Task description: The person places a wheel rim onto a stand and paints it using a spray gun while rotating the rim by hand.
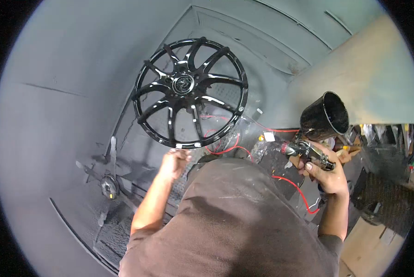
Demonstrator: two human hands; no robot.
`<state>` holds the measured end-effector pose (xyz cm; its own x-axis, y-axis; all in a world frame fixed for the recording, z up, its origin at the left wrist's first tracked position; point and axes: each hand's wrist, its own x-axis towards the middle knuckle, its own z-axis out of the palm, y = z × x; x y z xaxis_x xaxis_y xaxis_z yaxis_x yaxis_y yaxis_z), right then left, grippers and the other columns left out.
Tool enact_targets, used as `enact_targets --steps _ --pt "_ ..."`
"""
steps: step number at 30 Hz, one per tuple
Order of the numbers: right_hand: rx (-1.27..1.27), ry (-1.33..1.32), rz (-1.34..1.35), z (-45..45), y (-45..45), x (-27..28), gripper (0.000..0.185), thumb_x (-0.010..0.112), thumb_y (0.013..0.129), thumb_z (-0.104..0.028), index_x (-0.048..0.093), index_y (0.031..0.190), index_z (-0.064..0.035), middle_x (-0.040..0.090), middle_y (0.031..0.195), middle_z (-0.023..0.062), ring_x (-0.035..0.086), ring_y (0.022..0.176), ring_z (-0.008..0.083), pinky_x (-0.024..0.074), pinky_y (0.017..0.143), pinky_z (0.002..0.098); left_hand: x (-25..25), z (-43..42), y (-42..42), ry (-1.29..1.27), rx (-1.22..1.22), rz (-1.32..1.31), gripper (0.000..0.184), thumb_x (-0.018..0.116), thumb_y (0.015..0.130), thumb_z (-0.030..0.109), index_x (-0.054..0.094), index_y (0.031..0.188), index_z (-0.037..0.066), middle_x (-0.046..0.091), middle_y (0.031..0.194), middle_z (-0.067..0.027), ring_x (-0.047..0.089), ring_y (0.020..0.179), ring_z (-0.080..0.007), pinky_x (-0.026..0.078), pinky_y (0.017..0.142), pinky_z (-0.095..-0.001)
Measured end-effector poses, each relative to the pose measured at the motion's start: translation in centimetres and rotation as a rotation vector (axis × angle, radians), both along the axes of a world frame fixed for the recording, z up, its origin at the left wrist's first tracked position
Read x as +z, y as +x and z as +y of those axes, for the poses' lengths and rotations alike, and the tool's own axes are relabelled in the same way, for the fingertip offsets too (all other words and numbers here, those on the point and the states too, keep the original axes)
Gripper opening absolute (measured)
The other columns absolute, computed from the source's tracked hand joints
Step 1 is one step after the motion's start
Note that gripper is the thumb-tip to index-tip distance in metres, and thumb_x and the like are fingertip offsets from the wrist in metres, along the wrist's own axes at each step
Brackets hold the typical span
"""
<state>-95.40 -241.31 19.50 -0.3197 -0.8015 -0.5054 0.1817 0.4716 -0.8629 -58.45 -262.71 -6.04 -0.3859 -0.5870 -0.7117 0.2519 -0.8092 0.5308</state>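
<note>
A glossy black alloy wheel (pixel 209 101) with several slim spokes faces up in front of me, its round hub in the middle. Just below its near edge is my left hand (pixel 174 164), fingers curled closed. Whether it touches the rim or holds anything is hidden. Over on the right, my right hand (pixel 329 173) is wrapped around a spray gun (pixel 308 151). A dark, paint-coated cup (pixel 315 120) sits on top of the gun, its mouth tilted toward the right.
A red hose (pixel 299 191) runs across the floor and below the spray gun. To the left stands a metal stand (pixel 109 187) with several arms. Grey booth walls (pixel 54 120) curve around the left and back. Cluttered items and a dark mesh panel (pixel 384 198) lie at right.
</note>
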Motion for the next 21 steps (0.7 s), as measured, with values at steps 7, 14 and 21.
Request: enact_targets --steps 7,14,21 --pt "-0.161 -0.105 0.367 1.7 -2.8 -0.7 0.048 0.067 0.088 -0.004 0.053 0.134 0.0016 0.066 0.096 0.0059 0.063 0.082 0.0123 0.0514 0.076 0.0257 0.6 -18.7 8.9 -0.254 0.152 -0.168 0.031 0.036 0.093 0.007 0.058 0.112 -0.002 0.066 0.112 -0.0127 0.062 0.099 -0.0235 0.048 0.092 -0.039" --pt "-0.205 -0.29 0.403 1.4 -4.3 -1.3 0.048 0.067 0.089 -0.012 0.053 0.133 0.004 0.066 0.086 0.0049 0.061 0.074 0.0109 0.0469 0.063 0.0233 0.9 -19.8 8.0 -0.144 0.272 -0.053 0.062 0.026 0.104 0.051 0.045 0.133 -0.001 0.054 0.136 -0.0172 0.051 0.124 -0.0313 0.035 0.109 -0.0506" --pt "-0.192 -0.304 0.391 0.8 -4.7 -1.3 0.049 0.067 0.089 -0.013 0.053 0.133 0.0039 0.065 0.088 0.0041 0.061 0.075 0.0101 0.046 0.064 0.0224 -0.3 -10.9 5.4 -0.028 0.393 -0.002 0.077 0.021 0.098 0.067 0.049 0.127 0.002 0.054 0.13 -0.0159 0.051 0.12 -0.0311 0.04 0.102 -0.0504"
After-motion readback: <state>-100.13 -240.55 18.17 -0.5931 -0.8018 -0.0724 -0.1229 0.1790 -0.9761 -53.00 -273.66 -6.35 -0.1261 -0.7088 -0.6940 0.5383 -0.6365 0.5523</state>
